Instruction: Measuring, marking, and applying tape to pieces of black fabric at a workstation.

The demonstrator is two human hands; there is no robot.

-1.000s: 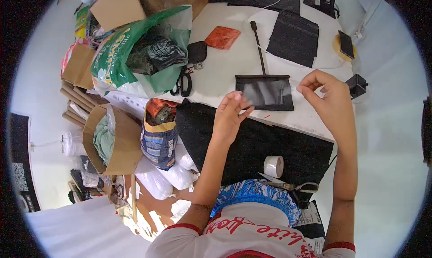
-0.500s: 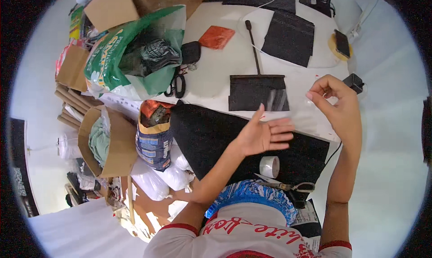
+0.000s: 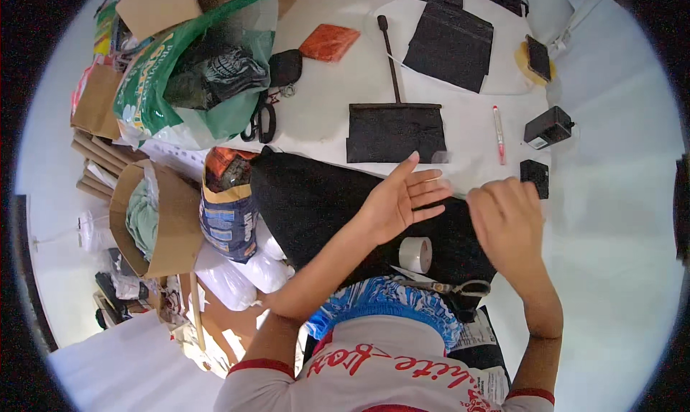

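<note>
My left hand (image 3: pixel 402 202) is held palm up over the black cloth (image 3: pixel 316 193), its fingers spread. A small see-through glossy patch (image 3: pixel 440 157), perhaps film or tape, shows beside its fingertips; what it is attached to is unclear. My right hand (image 3: pixel 509 229) is closed with its back upward, fingers curled down; whatever they hold is hidden. A roll of clear tape (image 3: pixel 415 255) rests on the black cloth near my lap, with scissors (image 3: pixel 445 286) just below it. Beyond my hands lies a folded black fabric piece (image 3: pixel 392 139) with a dark long-handled bar (image 3: pixel 394 105) along its far edge.
On the white table are a red packet (image 3: pixel 329 43), black sheets (image 3: pixel 451 49), a pen (image 3: pixel 499 135), black boxes (image 3: pixel 548 127) and a phone (image 3: pixel 538 58) on a yellow roll. At left stand a green plastic bag (image 3: pixel 154 74), a blue bag (image 3: pixel 228 221) and a cardboard box (image 3: pixel 172 232).
My right hand has come down and inward toward the left one, uncovering the pen and a black box. My left hand stays open, slightly further left in the picture. The view has shifted a little.
</note>
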